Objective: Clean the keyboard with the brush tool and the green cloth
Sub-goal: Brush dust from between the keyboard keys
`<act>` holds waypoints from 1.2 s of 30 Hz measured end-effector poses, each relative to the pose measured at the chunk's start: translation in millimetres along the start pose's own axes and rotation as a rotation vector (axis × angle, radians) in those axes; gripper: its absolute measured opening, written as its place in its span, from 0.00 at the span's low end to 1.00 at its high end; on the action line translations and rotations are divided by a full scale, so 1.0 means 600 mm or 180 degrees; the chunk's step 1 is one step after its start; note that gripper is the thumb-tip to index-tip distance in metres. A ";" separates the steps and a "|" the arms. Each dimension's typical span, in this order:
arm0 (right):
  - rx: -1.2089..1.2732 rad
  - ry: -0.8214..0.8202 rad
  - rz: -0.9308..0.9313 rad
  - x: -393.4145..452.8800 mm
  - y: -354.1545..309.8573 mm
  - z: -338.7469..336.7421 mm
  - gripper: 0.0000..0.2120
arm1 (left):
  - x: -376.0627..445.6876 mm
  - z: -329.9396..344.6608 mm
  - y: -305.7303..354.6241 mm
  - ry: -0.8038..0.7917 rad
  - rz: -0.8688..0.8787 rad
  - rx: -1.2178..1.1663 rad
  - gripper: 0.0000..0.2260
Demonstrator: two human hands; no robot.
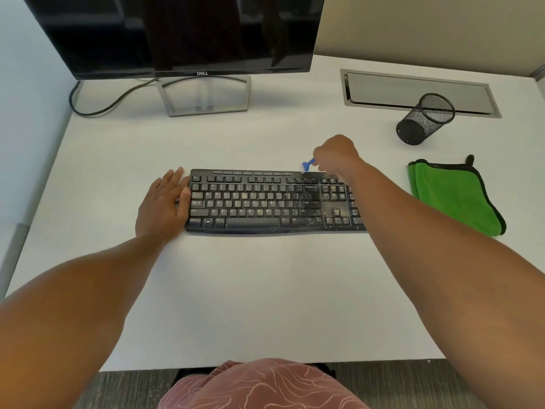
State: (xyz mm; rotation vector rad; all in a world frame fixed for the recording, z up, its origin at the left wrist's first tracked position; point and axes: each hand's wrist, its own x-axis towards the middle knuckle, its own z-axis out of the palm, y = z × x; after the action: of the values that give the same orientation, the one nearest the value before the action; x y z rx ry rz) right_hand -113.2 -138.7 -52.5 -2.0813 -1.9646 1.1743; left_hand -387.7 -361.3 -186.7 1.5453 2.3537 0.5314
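Nearby, green cloth point(455, 196) right of keyboard point(265, 202), untouched.

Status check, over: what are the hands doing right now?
Left hand flat, steadying keyboard. Right hand grips blue brush at dusty right end. Green cloth untouched. Nothing in the way.

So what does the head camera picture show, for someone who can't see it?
A person's right hand holds a small blue brush tool at the dusty right end of a black keyboard, while the left hand rests flat against its left end. A folded green cloth lies on the white desk to the right.
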 end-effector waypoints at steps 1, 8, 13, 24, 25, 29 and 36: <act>0.0135 -0.0063 0.0041 0.000 -0.003 0.006 0.08 | 0.000 0.000 0.000 -0.0004 0.0001 0.0002 0.25; -0.1019 0.0472 -0.0183 -0.002 0.009 -0.003 0.09 | -0.001 0.001 0.000 -0.0028 -0.0019 0.0000 0.25; 0.0047 0.0044 -0.0076 0.005 -0.006 0.007 0.07 | 0.000 0.000 0.000 -0.0023 -0.0007 0.0016 0.25; 0.0044 -0.0127 0.0075 0.005 0.026 -0.019 0.09 | -0.001 -0.002 0.001 0.0000 0.0030 0.0026 0.26; 0.0070 -0.0244 0.0067 0.001 0.025 -0.017 0.10 | -0.001 -0.002 0.001 0.0003 0.0026 0.0022 0.26; -0.1173 -0.0069 -0.0108 -0.011 0.035 -0.015 0.06 | -0.001 -0.002 0.001 0.0003 0.0018 0.0037 0.25; -0.0822 -0.0022 -0.0279 -0.002 0.021 -0.024 0.12 | -0.001 0.001 0.000 -0.0015 -0.0003 0.0052 0.25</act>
State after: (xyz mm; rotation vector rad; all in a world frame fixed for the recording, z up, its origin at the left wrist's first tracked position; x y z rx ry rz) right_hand -94.7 -135.7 -47.9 -2.0763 -2.2931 0.9583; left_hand -387.3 -362.1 -187.2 1.5506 2.3610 0.5090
